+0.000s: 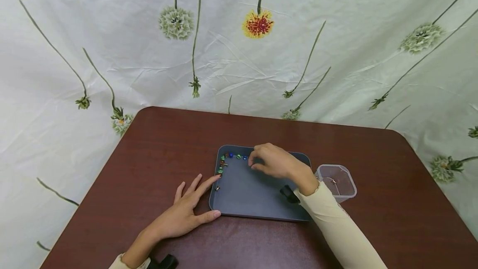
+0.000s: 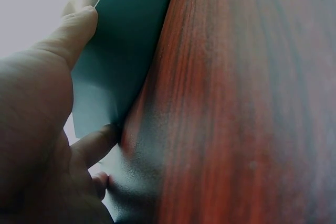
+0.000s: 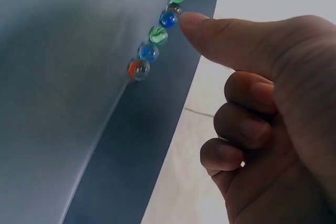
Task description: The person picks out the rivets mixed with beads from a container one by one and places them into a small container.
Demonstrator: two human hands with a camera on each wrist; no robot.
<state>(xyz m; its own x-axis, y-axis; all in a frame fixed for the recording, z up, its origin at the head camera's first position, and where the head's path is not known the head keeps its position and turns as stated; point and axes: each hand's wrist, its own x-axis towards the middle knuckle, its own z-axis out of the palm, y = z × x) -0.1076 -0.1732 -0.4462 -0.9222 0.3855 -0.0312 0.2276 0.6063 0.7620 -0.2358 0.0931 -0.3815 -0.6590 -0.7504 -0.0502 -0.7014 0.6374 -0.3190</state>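
A row of small glass marbles (image 3: 158, 35), blue, green and orange-brown, runs along the walls at the far left corner of a dark grey tray (image 1: 257, 202). My left hand (image 1: 183, 211) lies spread out at the tray's left side. Its index fingertip meets the lower end of the row, and the thumb lies at the near left corner. Above the far wall hovers my right hand (image 1: 276, 161), beside the row's right end. In the right wrist view three of its fingers are curled and the thumb extends toward a blue marble (image 3: 168, 18). The index fingertip is hidden there.
A clear plastic box (image 1: 343, 192) stands right of the tray, with a small thin object inside. One loose brownish piece (image 1: 218, 188) lies near the tray's left wall. The brown wooden table (image 1: 168, 136) ends at a white floral cloth (image 1: 224, 53).
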